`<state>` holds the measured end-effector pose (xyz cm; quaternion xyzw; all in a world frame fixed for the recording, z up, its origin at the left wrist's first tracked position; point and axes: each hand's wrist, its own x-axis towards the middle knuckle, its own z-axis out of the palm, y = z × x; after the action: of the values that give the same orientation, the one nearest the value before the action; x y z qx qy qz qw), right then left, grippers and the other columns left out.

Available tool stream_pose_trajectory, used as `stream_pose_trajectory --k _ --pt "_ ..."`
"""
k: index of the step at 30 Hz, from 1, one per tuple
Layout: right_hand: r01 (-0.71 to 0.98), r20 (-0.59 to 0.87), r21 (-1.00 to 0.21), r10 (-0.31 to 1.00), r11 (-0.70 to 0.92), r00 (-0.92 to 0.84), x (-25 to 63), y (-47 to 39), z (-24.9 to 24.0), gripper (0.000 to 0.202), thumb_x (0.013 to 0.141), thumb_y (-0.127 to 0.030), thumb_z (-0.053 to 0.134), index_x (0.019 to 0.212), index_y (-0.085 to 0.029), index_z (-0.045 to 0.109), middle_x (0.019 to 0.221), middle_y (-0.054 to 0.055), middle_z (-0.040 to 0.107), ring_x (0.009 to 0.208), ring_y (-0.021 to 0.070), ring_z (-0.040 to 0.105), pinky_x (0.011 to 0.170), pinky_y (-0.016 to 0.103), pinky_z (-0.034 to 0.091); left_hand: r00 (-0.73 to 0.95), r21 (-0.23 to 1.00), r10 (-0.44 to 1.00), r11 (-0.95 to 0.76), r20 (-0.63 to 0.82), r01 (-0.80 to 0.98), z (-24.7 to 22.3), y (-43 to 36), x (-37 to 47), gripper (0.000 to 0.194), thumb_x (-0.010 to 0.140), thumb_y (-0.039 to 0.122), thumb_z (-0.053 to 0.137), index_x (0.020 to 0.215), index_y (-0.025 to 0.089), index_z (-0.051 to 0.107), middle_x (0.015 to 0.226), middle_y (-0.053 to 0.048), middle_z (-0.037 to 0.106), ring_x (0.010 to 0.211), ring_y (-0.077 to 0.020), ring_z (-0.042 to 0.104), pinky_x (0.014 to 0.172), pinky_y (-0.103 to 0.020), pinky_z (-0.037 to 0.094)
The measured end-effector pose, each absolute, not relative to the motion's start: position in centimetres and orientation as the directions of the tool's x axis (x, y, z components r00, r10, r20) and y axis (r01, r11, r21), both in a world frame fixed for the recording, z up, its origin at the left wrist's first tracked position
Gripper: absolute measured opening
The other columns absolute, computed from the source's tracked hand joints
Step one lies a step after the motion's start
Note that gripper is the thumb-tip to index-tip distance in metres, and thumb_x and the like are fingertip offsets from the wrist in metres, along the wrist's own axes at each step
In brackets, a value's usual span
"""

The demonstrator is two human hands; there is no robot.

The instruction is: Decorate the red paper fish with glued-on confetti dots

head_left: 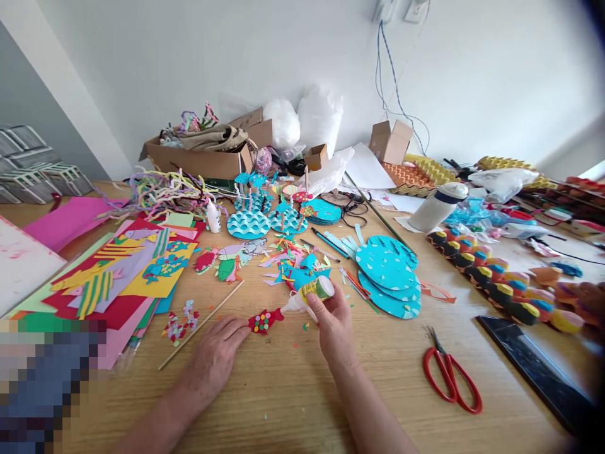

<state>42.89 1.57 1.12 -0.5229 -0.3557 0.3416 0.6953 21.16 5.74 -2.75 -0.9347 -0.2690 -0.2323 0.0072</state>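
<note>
One glue bottle (306, 297) is clamped in our right hand (336, 318); toward the tabletop's (278, 394) near edge, our left hand (217, 353) touches a red fish (265, 322), whether pinching, we cannot tell.

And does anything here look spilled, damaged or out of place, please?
Nothing looks plainly spilled or damaged; the white plastic squeeze bottle is tilted, but the right hand holds it. Loose multicoloured paper scraps look untidy, scattered beyond it without order.

On the tabletop (378, 384), the left hand (220, 350) rests at the red fish's (265, 322) nine-o'clock end; the right hand (334, 321) holds a tipped bottle (321, 287) at its two o'clock. Scissors (449, 375) lie at the view's four o'clock, a box (196, 159) at ten.
</note>
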Motion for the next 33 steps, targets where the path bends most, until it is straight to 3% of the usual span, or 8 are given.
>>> stream_pose_trajectory --k 8,11,20,27,30,33 --pt "0.312 0.339 -0.921 0.876 0.234 0.343 41.8 1.4 0.6 0.021 0.073 -0.03 0.064 0.089 -0.021 0.053 0.079 0.001 0.057 0.073 0.0158 0.053 0.067 0.028 0.043 0.745 0.112 0.511 -0.848 0.429 0.518 -2.8 5.7 21.1 0.039 0.076 0.002 0.033 0.1 0.018 0.06 0.098 -0.005 0.066 0.093 -0.0195 0.059 0.079 -0.035 0.051" --pt "0.396 0.379 -0.885 0.872 0.244 0.309 41.6 1.6 0.7 0.021 0.072 -0.029 0.064 0.089 -0.02 0.054 0.078 0.001 0.059 0.069 0.0158 0.053 0.064 0.027 0.043 0.739 0.122 0.517 -0.845 0.432 0.521 -2.9 5.7 21.1 0.04 0.076 0.001 0.032 0.1 0.018 0.06 0.098 -0.005 0.065 0.093 -0.0192 0.058 0.079 -0.035 0.051" --pt "0.526 0.374 -0.825 0.898 0.208 0.232 41.1 1.7 1.0 0.023 0.073 -0.03 0.063 0.091 -0.02 0.054 0.08 0.002 0.061 0.071 0.0179 0.055 0.063 0.027 0.042 0.747 0.131 0.514 -0.85 0.422 0.511 -2.9 5.8 21.2 0.039 0.076 0.002 0.033 0.1 0.018 0.06 0.098 -0.005 0.065 0.092 -0.0192 0.058 0.079 -0.034 0.051" --pt "0.635 0.406 -0.723 0.911 0.272 0.073 40.6 1.6 2.0 0.018 0.073 -0.027 0.063 0.089 -0.022 0.057 0.082 0.004 0.063 0.076 0.0206 0.057 0.064 0.029 0.042 0.736 0.126 0.529 -0.838 0.424 0.53 -3.1 5.6 21.1 0.045 0.072 -0.001 0.032 0.1 0.019 0.06 0.1 -0.005 0.065 0.096 -0.0189 0.057 0.082 -0.036 0.05" --pt "0.61 0.407 -0.75 0.906 0.258 0.116 40.7 1.6 1.9 0.014 0.073 -0.024 0.062 0.086 -0.022 0.057 0.079 0.003 0.062 0.074 0.0199 0.057 0.063 0.028 0.042 0.737 0.117 0.522 -0.841 0.43 0.528 -3.2 5.6 21.1 0.043 0.073 0.0 0.032 0.1 0.018 0.06 0.099 -0.005 0.065 0.095 -0.0191 0.057 0.081 -0.036 0.05" --pt "0.467 0.361 -0.856 0.904 0.223 0.228 41.2 1.7 1.4 0.017 0.07 -0.024 0.063 0.085 -0.022 0.056 0.076 0.001 0.061 0.07 0.0174 0.056 0.062 0.027 0.044 0.741 0.11 0.52 -0.842 0.426 0.528 -3.1 5.7 21.2 0.042 0.074 0.0 0.032 0.099 0.018 0.061 0.098 -0.005 0.066 0.094 -0.0193 0.058 0.079 -0.035 0.051"
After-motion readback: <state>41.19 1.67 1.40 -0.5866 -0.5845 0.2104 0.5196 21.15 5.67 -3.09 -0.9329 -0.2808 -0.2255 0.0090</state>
